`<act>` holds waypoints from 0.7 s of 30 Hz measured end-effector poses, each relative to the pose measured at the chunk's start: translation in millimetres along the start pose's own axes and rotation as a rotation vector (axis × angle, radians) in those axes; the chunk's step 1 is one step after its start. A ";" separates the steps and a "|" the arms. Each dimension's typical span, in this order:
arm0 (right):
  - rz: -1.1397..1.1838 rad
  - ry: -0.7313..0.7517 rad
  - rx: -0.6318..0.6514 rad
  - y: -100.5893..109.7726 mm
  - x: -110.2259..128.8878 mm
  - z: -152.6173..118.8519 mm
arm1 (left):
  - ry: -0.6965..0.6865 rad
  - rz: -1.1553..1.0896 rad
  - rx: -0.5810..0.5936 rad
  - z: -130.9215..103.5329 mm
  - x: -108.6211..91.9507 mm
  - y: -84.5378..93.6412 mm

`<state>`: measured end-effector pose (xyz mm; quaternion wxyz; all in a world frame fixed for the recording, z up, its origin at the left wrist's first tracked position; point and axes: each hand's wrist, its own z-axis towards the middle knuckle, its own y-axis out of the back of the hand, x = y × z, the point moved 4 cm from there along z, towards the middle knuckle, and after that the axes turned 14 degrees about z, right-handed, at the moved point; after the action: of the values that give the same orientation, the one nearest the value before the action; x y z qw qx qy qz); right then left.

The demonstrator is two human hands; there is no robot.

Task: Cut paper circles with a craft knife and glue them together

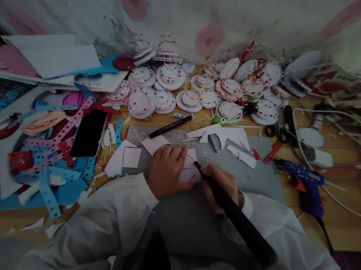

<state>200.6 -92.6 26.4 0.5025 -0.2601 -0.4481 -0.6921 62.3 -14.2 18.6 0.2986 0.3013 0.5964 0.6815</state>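
One card (189, 174), left hand (167, 171) pressed flat across its left; right hand (226, 180) clamped round a tool (241, 221), tip at the card's red line (195, 173), long axis slanting off near-right

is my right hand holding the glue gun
No, the right hand holds a black tool and the glue gun lies on the table.

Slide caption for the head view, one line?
Left hand on red-marked white paper, right hand holding a black pen-like tool with its tip at the paper, over a grey mat.
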 end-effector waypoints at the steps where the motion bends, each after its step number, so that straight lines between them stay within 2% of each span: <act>1: 0.002 -0.010 -0.002 0.2 0.8 -0.1 | 0.000 0.003 -0.004 0.0 0.0 0.0; 6: 0.015 -0.044 -0.018 -0.4 4.8 -3.3 | -0.002 0.016 -0.026 -0.6 -0.7 -0.9; 21: -0.066 -0.094 -0.161 -10.1 14.4 -13.3 | 0.002 0.036 0.005 0.0 -0.4 -1.0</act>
<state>187.2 -110.1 28.3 0.4353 -0.3169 -0.4225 -0.7291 62.6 -14.4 17.6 0.2851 0.3120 0.5930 0.6854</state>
